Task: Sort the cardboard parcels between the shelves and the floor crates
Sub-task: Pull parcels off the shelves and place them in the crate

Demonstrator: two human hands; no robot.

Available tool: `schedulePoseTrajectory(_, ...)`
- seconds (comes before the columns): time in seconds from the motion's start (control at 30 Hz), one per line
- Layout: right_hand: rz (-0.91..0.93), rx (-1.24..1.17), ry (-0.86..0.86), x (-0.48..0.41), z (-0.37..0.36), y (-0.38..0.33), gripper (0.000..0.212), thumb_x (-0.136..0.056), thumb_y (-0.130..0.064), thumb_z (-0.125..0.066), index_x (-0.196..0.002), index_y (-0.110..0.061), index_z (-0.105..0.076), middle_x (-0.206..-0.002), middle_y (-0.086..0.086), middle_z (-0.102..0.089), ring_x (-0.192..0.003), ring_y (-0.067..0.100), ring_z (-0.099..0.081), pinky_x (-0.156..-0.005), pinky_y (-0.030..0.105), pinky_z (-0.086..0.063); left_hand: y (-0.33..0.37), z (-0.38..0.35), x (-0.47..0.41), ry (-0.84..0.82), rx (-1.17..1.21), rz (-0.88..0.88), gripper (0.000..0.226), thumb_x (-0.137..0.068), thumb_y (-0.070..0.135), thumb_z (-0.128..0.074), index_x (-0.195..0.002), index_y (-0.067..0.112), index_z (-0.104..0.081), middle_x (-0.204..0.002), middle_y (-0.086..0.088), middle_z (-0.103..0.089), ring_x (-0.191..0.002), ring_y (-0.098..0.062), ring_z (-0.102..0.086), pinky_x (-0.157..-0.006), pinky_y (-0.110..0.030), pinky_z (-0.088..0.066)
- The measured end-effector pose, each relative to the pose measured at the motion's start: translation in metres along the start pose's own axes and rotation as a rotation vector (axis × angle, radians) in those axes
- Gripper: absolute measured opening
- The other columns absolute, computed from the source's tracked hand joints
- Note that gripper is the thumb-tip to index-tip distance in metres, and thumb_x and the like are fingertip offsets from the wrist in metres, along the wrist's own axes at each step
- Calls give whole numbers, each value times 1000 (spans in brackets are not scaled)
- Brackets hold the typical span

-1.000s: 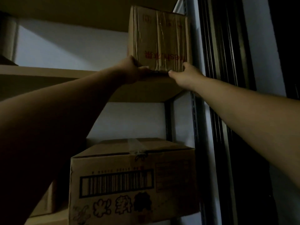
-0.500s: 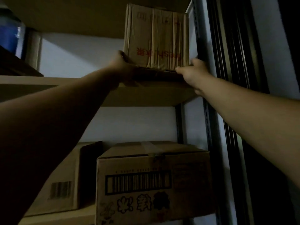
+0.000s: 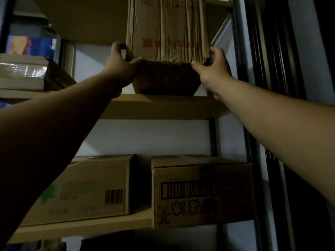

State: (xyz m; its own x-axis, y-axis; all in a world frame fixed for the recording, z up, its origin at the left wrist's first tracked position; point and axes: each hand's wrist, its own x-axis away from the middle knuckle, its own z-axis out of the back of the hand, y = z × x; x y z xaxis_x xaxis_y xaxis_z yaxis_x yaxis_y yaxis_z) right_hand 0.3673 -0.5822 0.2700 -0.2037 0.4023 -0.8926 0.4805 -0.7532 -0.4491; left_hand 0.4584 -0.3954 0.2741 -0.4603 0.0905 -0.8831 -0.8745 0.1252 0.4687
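Forearms are reaching up and away from the camera, both hands closing on one cardboard parcel (image 3: 167,29) at the upper shelf (image 3: 163,105). Left hand (image 3: 120,65) is gripping the parcel's lower left corner, thumb lying along the bottom front edge, fingers wrapping round the left side. Right hand (image 3: 213,67) is doing the same at the lower right corner, thumb tip on the front edge, fingers curling round the right side. So the parcel is sitting between the two palms, w/ both hands about equally near. Its long axis is running up-down; the top is going out of frame. Underside is showing dark, front edge is tilting up or overhanging the shelf lip, can't tell which. Judging by that, the next move is either sliding it out twd the body or pushing it back in; either way the hands are pulling or pushing along the shelf's depth.

Further back, a metal upright (image 3: 235,51) is standing just beside the right hand, tight clearance. Taped box (image 3: 23,73) is lying at left on the same shelf. One level down, two cartons, a green-print carton (image 3: 87,189) and a barcode carton (image 3: 201,191), are sitting side by side. Room is dim, pale wall behind.
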Motion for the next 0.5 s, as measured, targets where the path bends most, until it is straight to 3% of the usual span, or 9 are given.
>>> schedulePoseTrajectory(0.2, 25, -4, 66, 9, 2, -33, 61, -93, -34, -57, -145, -21, -29, -144, 3, -41, -128, 21, -42, -105, 37, -41, 19, 29, 8, -110, 89, -71, 56, -97, 22, -50, -146, 27, -22, -123, 0, -45, -82, -6, -55, -47, -8, -47)
schedulePoseTrajectory(0.4, 36, -17, 74, 12, 21, -67, 63, -93, -41, -54, -147, -23, -27, -144, 1, -42, -129, 19, -42, -105, 37, -40, 51, 45, 17, -126, 77, -148, 55, -99, 24, -44, -148, 29, -20, -133, 4, -44, -85, -1, -56, -49, -8, -48)
schedulePoseTrajectory(0.5, 48, -41, 52, 16, 35, -77, 61, -94, -38, -54, -146, -21, -27, -144, 1, -41, -128, 18, -42, -97, 28, -38, 70, 47, 27, -114, 81, -149, 58, -97, 30, -48, -148, 31, -21, -137, 3, -44, -90, -3, -58, -54, -15, -52)
